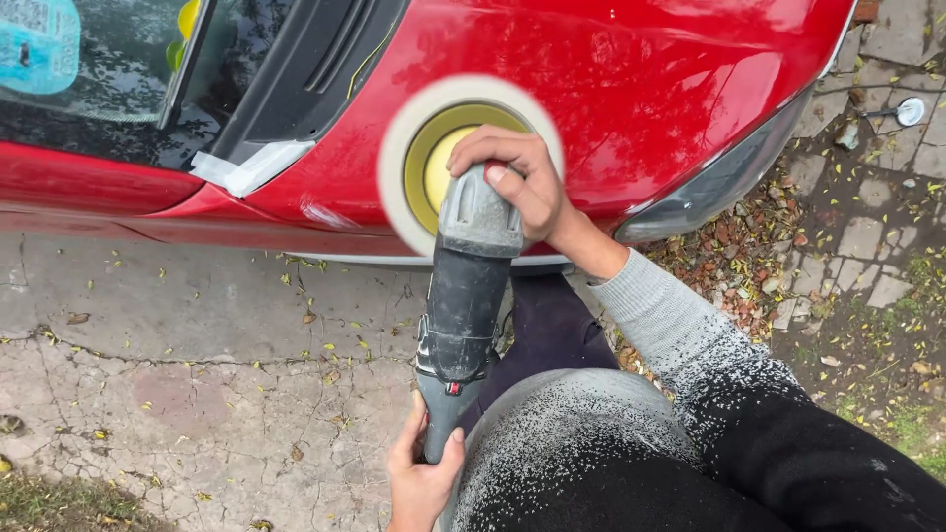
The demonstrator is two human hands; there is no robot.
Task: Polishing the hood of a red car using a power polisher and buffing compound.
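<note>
Grey polisher point(463, 296) gripped between both hands: right hand point(517, 182) clasps its head, left hand point(424, 473) its tail.

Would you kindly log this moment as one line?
left hand: grips polisher handle | right hand: on polisher head | pad: against red car
</note>
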